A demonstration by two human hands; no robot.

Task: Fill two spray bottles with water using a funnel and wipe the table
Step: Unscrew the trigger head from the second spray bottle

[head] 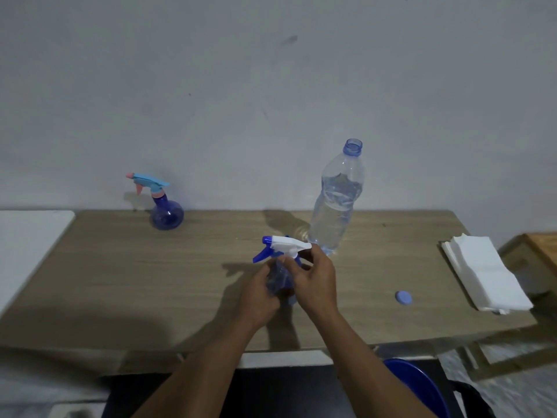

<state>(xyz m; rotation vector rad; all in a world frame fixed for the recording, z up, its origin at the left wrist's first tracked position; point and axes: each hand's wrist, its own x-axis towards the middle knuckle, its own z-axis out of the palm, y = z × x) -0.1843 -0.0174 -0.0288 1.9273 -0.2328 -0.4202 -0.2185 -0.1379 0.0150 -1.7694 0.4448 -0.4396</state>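
Observation:
A blue spray bottle (278, 279) with a white and blue trigger head (286, 245) stands at the middle of the wooden table (120, 282). My left hand (259, 292) grips its body from the left. My right hand (315, 279) holds the neck just under the trigger head. A second, round blue spray bottle (166, 217) with a light-blue and pink head stands at the back left. An uncapped clear water bottle (337, 200), partly full, stands behind my hands. No funnel is in view.
A blue bottle cap (403, 297) lies to the right of my hands. A stack of white paper napkins (485, 271) sits near the table's right edge. A white surface (27, 245) adjoins the table on the left. A blue chair seat (419, 387) shows below.

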